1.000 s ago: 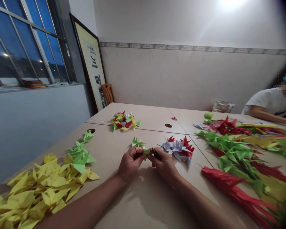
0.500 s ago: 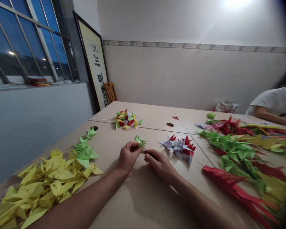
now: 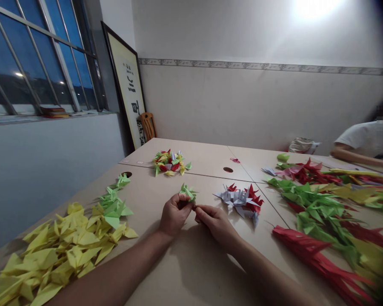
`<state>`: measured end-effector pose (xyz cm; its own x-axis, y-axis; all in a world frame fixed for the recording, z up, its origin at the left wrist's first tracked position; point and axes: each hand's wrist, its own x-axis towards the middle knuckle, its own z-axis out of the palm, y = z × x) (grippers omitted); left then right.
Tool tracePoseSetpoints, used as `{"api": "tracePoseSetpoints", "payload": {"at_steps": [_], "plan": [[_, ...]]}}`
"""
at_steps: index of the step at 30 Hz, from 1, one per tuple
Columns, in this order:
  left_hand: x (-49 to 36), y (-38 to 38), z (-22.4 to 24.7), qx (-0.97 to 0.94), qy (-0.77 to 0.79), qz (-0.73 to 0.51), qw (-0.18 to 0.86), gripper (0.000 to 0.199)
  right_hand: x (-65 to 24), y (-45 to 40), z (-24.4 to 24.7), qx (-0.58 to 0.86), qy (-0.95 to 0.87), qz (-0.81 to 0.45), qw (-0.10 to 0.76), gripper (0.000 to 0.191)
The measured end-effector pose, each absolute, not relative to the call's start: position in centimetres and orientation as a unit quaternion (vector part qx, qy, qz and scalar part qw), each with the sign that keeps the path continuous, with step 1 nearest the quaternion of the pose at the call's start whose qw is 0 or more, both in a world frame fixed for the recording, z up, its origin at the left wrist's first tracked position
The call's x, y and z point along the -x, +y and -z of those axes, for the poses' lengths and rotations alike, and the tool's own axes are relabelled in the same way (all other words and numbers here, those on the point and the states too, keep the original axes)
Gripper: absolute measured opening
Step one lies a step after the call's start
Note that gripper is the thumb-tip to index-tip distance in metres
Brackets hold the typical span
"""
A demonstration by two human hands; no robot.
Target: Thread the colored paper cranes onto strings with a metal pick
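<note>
One green folded-paper piece (image 3: 188,191), spiky, at the centre of the frame, in hand just above the surface (image 3: 166,280).

Left hand (image 3: 175,214): narrow, thumb and fingers pinching the green folded-paper piece from its left side.

Right hand (image 3: 215,221): narrow, thumb and forefinger drawn together at the lower edge of the same piece; whether they grip the paper or something slim is too small to tell.

Lots laid out:
- Yellow folded papers (image 3: 73,242), large heap, lower left of the frame.
- Green folded papers (image 3: 113,202), short row running up from that heap, touching it.
- Mixed-colour cluster (image 3: 169,161), red, yellow, green and pale pieces, beyond the hands, well apart from them.
- Grey and red cluster (image 3: 238,197), right of centre, near the right hand.
- Red paper bundle (image 3: 309,242), lower right.
- Green heap (image 3: 315,199), right, among red and yellow papers.
- White sleeve (image 3: 357,134) of a second person, right edge of the frame.

Condition, as judged: the mixed-colour cluster and the grey and red cluster look like gathered lots. The green folded-paper piece appears mid-work, both hands being on it. Many folded papers to left and right lie outside those clusters and may remain to be handled; their exact count cannot be told.
</note>
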<state>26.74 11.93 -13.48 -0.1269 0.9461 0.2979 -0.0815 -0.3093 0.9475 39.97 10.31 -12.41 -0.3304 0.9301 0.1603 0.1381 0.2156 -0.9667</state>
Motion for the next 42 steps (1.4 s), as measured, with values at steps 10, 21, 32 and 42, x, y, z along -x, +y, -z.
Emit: {"api": "tracePoseSetpoints", "payload": {"at_steps": [10,21,32,42], "plan": [[-26.7,11.9,13.5,-0.524,0.416,-0.612,0.422,0.013,-40.0,10.6,12.7,0.406,-0.666,-0.465,0.417,0.035],[-26.3,12.9,14.0,-0.462,0.448,-0.638,0.422,0.018,-39.9,10.8,13.3,0.434,-0.624,-0.448,0.47,0.034],[-26.9,11.2,13.5,-0.577,0.389,-0.577,0.427,0.012,-40.2,11.6,13.8,0.428,-0.611,-0.438,0.502,0.023],[-26.9,11.5,13.4,-0.563,0.367,-0.559,0.486,0.019,-40.4,11.6,13.8,0.431,-0.604,-0.449,0.497,0.021]]}}
